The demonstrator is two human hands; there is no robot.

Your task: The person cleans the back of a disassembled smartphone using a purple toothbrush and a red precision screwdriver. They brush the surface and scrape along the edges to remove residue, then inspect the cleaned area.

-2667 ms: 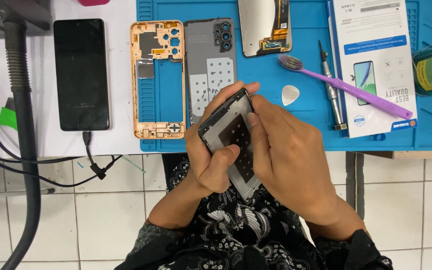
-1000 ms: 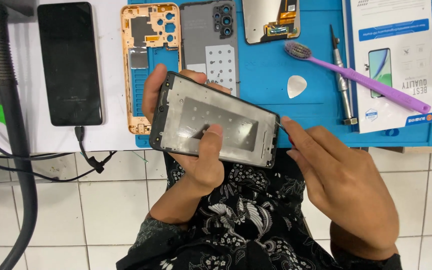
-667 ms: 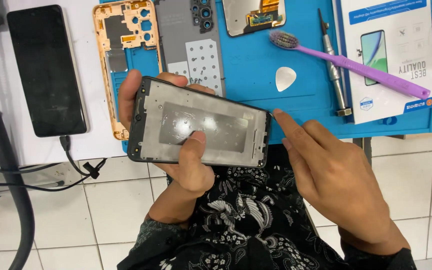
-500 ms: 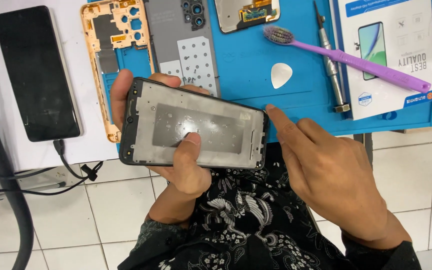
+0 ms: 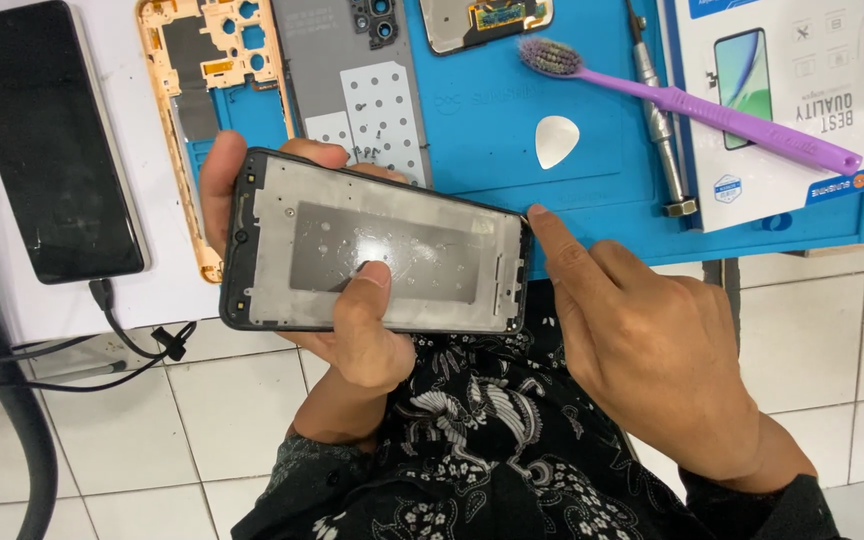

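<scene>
I see the blue rectangular work mat point(image 5: 592, 190) far, bearing at right a white-and-blue rectangular printed package point(image 5: 767, 110). Near it, my left hand point(image 5: 352, 330) grips the black-rimmed grey phone frame point(image 5: 377, 245); my right hand point(image 5: 652, 350), grasping nothing, touches the frame's right corner.

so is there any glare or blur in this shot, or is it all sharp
Head view: a bright glare spot sits on the grey metal plate of the phone frame, just above the left hand's thumb; the black phone at left shows faint dusty reflections; hands, frame and purple toothbrush all look sharp, with soft, even light and only weak shadows on the blue mat.
</scene>
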